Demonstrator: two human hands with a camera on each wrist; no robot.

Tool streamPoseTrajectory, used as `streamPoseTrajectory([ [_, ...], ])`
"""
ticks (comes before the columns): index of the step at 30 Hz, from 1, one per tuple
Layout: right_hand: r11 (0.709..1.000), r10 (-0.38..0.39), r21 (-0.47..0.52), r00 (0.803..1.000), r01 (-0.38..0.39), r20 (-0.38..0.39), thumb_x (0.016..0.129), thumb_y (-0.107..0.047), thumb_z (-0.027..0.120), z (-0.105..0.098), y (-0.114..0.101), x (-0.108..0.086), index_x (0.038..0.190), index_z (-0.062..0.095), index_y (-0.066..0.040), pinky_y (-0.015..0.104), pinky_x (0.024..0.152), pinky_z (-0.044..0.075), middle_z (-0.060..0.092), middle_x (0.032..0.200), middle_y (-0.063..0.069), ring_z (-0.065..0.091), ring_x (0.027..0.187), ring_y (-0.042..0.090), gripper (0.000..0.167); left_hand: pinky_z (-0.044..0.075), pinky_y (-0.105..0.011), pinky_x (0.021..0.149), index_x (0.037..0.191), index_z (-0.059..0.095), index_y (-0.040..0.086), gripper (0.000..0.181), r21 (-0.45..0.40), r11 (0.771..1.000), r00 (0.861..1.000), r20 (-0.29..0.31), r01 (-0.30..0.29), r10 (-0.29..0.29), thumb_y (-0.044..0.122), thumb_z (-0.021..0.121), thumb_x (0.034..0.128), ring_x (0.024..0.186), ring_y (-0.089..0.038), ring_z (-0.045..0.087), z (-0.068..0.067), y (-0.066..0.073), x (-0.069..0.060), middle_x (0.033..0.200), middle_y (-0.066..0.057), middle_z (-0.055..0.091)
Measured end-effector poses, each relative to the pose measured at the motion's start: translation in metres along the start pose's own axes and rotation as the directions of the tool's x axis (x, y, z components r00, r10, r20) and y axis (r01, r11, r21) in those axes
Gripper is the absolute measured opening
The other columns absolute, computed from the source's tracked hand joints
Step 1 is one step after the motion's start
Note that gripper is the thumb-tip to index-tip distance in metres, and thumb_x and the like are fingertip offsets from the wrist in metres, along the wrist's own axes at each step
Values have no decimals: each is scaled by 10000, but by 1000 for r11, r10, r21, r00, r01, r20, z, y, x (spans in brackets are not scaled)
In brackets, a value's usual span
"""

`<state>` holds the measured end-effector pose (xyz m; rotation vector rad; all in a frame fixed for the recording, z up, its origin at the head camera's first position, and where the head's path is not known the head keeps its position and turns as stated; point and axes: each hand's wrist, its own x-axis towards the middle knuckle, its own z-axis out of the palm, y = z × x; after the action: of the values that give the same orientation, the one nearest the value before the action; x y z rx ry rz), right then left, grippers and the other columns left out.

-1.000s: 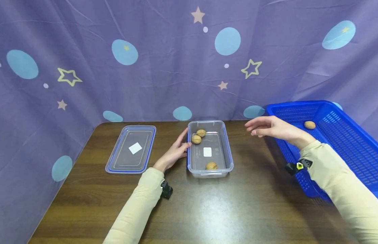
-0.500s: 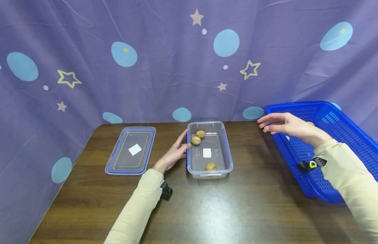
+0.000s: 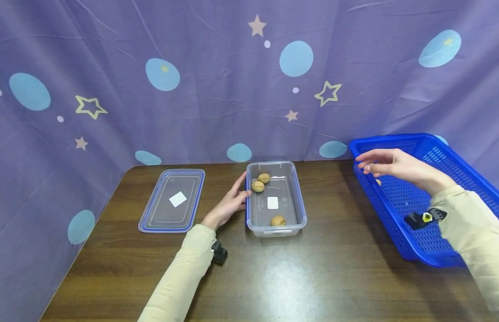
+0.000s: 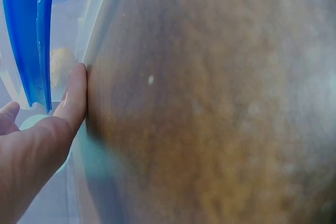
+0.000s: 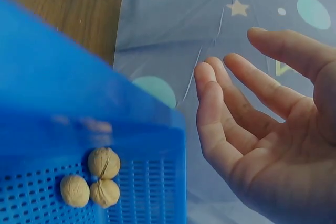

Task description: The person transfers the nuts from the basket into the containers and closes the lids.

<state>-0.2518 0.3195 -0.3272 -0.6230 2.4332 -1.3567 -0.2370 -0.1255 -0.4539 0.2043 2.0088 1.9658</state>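
A clear plastic food container (image 3: 260,229) stands at the middle of the table. Inside it lie three walnuts (image 3: 278,221), two towards the back left and one near the front. My left hand (image 3: 228,205) rests against the container's left side, fingers extended along the wall and thumb near the rim. Over the near left edge of a blue plastic basket (image 3: 394,230) hovers my right hand (image 3: 406,169), fingers loosely bent and holding nothing. The right wrist view shows three walnuts (image 5: 104,163) clustered on the basket's floor; the hand mostly hides them in the head view.
A clear lid (image 3: 161,219) with a blue seal and a white label lies flat on the wooden table (image 3: 233,286), left of the left hand. A purple patterned curtain (image 3: 217,116) hangs right behind the table's back edge.
My right hand has moved to the right, away from the container and over the basket's edge. My left hand stays at the container, and the walnuts inside have not moved.
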Motion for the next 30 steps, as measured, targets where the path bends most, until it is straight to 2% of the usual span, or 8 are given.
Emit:
streamPoseTrajectory([
  [7, 1000, 28, -1, 998, -28, -51, 963, -52, 571, -6, 16, -2, 1244, 566, 40, 258, 717, 554, 685, 1071, 18, 644, 921, 98, 296, 457, -481, 984, 1568, 93, 266, 703, -5, 1000, 1000, -6, 3, -3, 77, 448, 992, 1085, -416, 555, -1, 0, -1, 1202, -327, 460],
  [11, 999, 46, 10, 997, -45, -65, 969, -54, 560, -8, 25, -4, 1250, 557, 45, 232, 734, 546, 687, 1063, -18, 636, 931, 50, 298, 460, -477, 982, 1568, 97, 271, 704, -6, 1000, 1000, -8, 4, -4, 75, 449, 990, 1066, -387, 564, -1, 0, 0, 1188, -312, 468],
  [16, 997, 45, 59, 994, -40, -95, 976, -61, 552, -9, 38, -5, 1260, 552, 44, 224, 757, 549, 684, 1056, -61, 642, 940, 66, 303, 457, -478, 986, 1568, 102, 269, 707, -5, 1000, 1000, -15, 7, -7, 78, 458, 987, 1085, -414, 557, 0, 0, -1, 1179, -306, 471],
  [24, 990, 48, 141, 993, -32, -111, 970, -17, 536, -9, 61, -3, 1164, 640, -106, 236, 737, 558, 680, 1005, -103, 641, 886, 68, 238, 445, -486, 995, 1568, 99, 270, 708, 8, 1000, 1000, -13, 13, -13, 88, 460, 987, 1102, -429, 546, 1, 0, -1, 1192, -324, 462],
  [27, 989, 63, 137, 990, -45, -130, 962, -18, 550, -9, 68, -1, 1116, 660, -152, 236, 715, 560, 679, 974, -118, 645, 843, 74, 232, 441, -493, 997, 1567, 104, 270, 707, 9, 1000, 1000, -17, 7, -7, 88, 461, 985, 1104, -438, 543, 0, 0, -2, 1189, -329, 463],
  [30, 990, 96, 118, 986, -80, -135, 960, -35, 563, -10, 74, -2, 1099, 656, -150, 238, 708, 558, 667, 958, -152, 644, 823, 65, 203, 441, -496, 997, 1567, 110, 271, 708, 8, 1000, 1000, -19, 4, -4, 87, 464, 981, 1100, -436, 546, 1, 0, -2, 1181, -325, 468],
])
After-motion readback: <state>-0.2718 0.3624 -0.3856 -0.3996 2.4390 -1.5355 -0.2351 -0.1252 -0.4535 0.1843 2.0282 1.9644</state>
